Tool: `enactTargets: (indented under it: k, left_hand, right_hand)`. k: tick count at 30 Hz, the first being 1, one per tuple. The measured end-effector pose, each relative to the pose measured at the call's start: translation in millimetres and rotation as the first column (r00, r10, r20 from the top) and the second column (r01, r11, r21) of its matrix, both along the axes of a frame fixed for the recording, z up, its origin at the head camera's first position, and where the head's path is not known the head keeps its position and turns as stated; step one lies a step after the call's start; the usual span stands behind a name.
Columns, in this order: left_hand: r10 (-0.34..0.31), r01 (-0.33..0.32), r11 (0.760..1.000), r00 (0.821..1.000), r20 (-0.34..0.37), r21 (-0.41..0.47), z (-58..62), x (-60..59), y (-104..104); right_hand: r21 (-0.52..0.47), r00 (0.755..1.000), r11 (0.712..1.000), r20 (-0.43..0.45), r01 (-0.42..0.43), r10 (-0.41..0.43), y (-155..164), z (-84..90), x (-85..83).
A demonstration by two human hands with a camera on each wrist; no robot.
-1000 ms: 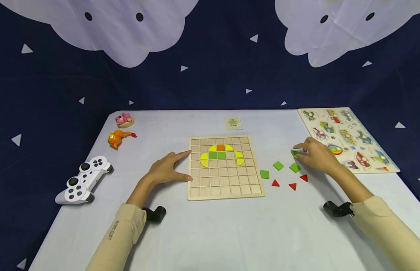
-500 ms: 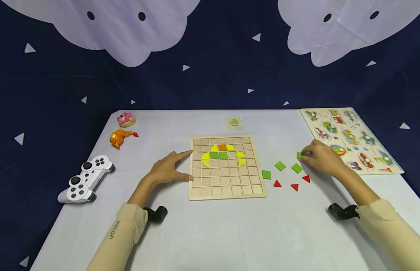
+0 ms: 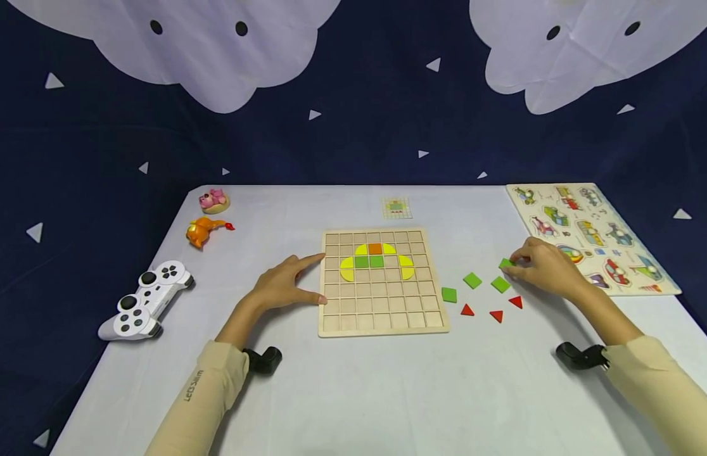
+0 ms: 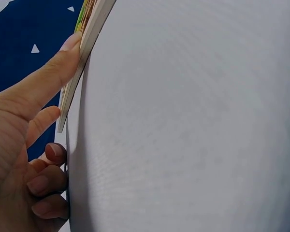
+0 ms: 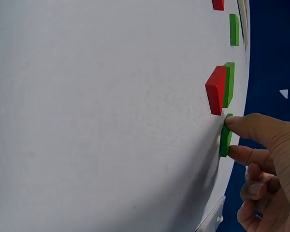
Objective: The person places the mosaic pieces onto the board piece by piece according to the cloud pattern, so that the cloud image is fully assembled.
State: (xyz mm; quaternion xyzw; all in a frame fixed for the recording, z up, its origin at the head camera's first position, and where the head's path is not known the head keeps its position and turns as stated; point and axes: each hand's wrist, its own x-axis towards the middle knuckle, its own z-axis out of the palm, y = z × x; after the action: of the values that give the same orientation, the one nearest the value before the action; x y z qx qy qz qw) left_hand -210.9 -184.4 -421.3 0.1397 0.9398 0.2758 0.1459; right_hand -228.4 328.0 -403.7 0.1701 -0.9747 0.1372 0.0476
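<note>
A wooden grid board (image 3: 382,316) lies mid-table, holding yellow, green and orange pieces in its upper rows. My left hand (image 3: 285,285) rests at the board's left edge (image 4: 82,58), with index finger and thumb straight against it. My right hand (image 3: 544,269) pinches a small green square tile (image 3: 506,263) between thumb and forefinger, right of the board; the same tile (image 5: 225,140) shows edge-on in the right wrist view. More green squares (image 3: 472,280) and red triangles (image 3: 495,315) lie loose between board and hand.
A white game controller (image 3: 144,301) sits at the left edge. Two small toy figures (image 3: 205,231) stand at the back left. A vehicle peg puzzle (image 3: 593,234) lies at the right. A small pattern card (image 3: 396,207) lies behind the board.
My right hand's thumb and forefinger have closed on the green tile and shifted slightly right. The left hand has stayed put.
</note>
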Motion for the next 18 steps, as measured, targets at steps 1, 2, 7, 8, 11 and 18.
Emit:
enactTargets:
  k: [1,2,7,8,11,18]
  left_hand:
    - [0.001,-0.001,1.000,1.000,0.000,-0.001,-0.2,-0.1,0]
    - [0.002,-0.002,1.000,1.000,-0.002,-0.003,-0.5,-0.3,0]
    - [0.000,0.000,1.000,1.000,-0.005,-0.008,-1.0,-0.8,-1]
    - [0.002,-0.002,1.000,1.000,-0.003,-0.008,-1.0,-0.6,0]
    - [0.004,-0.004,1.000,1.000,-0.001,-0.008,0.0,0.0,0]
    - [-0.002,0.002,1.000,1.000,-0.008,-0.005,-0.8,-1.0,0]
  right_hand:
    - [-0.003,1.000,1.000,-0.003,-0.002,0.002,0,-0.1,-0.6]
    - [-0.006,1.000,1.000,-0.008,-0.003,0.003,-1,0.0,-1.3]
    - [-0.020,1.000,0.999,-0.020,-0.025,0.024,-12,3.0,-6.5]
    - [-0.023,0.999,0.999,-0.020,-0.031,0.030,-15,3.5,-7.8]
    - [-0.037,0.998,0.998,-0.018,-0.054,0.054,-25,4.4,-10.6]
    - [-0.076,0.996,0.993,0.005,-0.092,0.092,-53,2.8,-15.6]
